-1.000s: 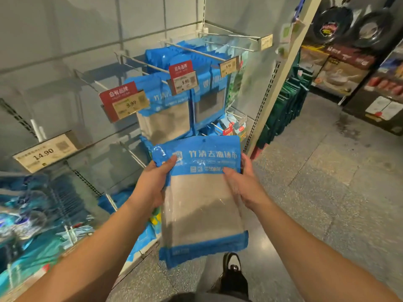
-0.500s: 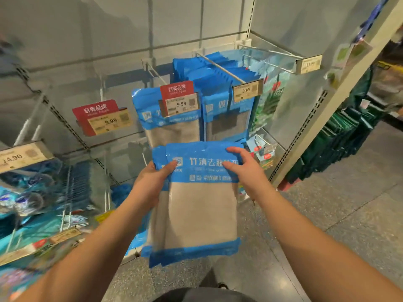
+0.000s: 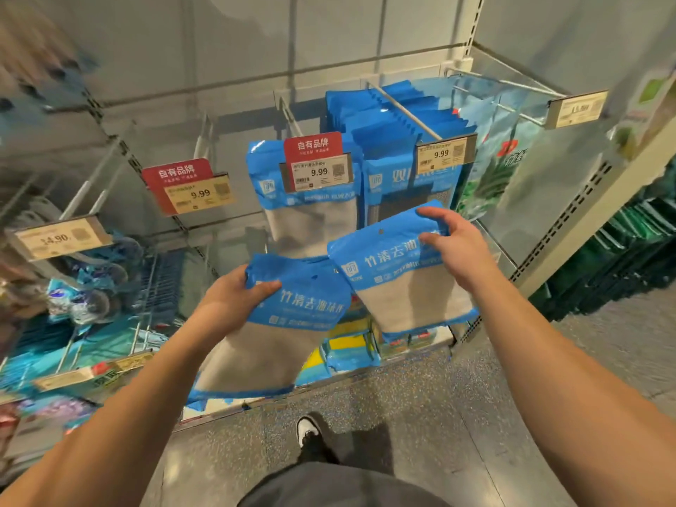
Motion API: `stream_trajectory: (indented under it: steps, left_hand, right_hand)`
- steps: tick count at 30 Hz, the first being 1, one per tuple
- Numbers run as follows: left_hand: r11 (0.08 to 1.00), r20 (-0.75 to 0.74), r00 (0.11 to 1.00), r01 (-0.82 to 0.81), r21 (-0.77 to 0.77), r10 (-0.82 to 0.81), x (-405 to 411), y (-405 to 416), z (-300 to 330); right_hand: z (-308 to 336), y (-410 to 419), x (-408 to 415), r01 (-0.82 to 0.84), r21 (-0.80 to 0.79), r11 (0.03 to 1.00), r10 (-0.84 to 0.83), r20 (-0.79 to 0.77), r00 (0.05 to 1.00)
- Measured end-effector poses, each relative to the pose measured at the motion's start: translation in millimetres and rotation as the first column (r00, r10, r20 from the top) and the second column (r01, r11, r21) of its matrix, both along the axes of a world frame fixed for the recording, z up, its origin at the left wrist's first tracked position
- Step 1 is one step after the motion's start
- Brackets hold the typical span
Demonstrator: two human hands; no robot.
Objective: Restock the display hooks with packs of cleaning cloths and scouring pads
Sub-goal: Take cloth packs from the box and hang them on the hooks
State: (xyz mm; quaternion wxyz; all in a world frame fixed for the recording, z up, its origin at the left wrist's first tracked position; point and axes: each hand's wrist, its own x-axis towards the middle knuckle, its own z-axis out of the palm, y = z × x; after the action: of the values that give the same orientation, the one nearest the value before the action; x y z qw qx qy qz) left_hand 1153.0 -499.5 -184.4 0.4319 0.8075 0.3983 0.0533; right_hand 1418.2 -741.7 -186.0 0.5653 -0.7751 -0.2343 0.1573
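The left hand [image 3: 234,305] grips one blue cloth pack [image 3: 281,323] by its header, thumb across the front and the fingers curled behind, while the right hand [image 3: 451,247] pinches a second pack [image 3: 398,283] at its upper right corner, thumb on the face and fingers spread over the top edge. Both packs hang in front of the display, below the hooks, with the right one nearer the hook with the red 9.99 tag [image 3: 317,162], where only a pack or two [image 3: 311,214] hangs; the neighbouring hook [image 3: 406,107] is already crowded. The likely trouble is alignment: each pack has one small hanging hole near the top (just visible on the right pack), and a one-handed corner pinch lets the floppy header twist, so the hook tip could miss the hole or tear it. The price tag also sits across the hook's end and may block the way on. The left pack is held loosely and tilted, and could slip to the floor [image 3: 420,415].
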Motion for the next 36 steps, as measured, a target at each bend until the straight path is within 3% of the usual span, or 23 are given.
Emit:
stream_trajectory:
  steps: [3, 10, 14, 24, 28, 36]
  left_hand:
    - [0.996, 0.060, 0.994, 0.093, -0.017, -0.092, -2.0, 2.9, 7.9]
    - [0.922, 0.080, 0.927, 0.348, 0.171, -0.365, 24.3, -5.3, 35.4]
    - [0.862, 0.070, 0.890, 0.414, 0.293, -0.451, 41.3, -2.6, 48.6]
    - [0.746, 0.006, 0.904, 0.349, 0.567, -0.428, 47.5, -10.4, 85.5]
    - [0.745, 0.120, 0.886, 0.296, 0.598, -0.448, 48.6, -7.1, 96.5]
    - [0.745, 0.138, 0.860, 0.333, 0.579, -0.491, 56.2, -2.6, 101.1]
  right_hand:
    - [3.8, 6.8, -1.7, -0.008, 0.001, 1.000, 0.008, 0.017, 1.000]
    - [10.2, 38.0, 0.4, -0.166, 0.018, 0.986, 0.166, 0.032, 0.986]
    - [18.5, 58.0, -3.4, -0.227, 0.080, 0.971, 0.229, -0.019, 0.973]
    - [18.8, 80.6, -3.4, -0.228, 0.196, 0.954, 0.249, -0.089, 0.964]
    - [17.6, 90.2, 2.5, -0.219, 0.258, 0.941, 0.262, -0.144, 0.954]
    - [18.5, 112.7, 7.5, -0.213, 0.360, 0.908, 0.304, -0.218, 0.927]
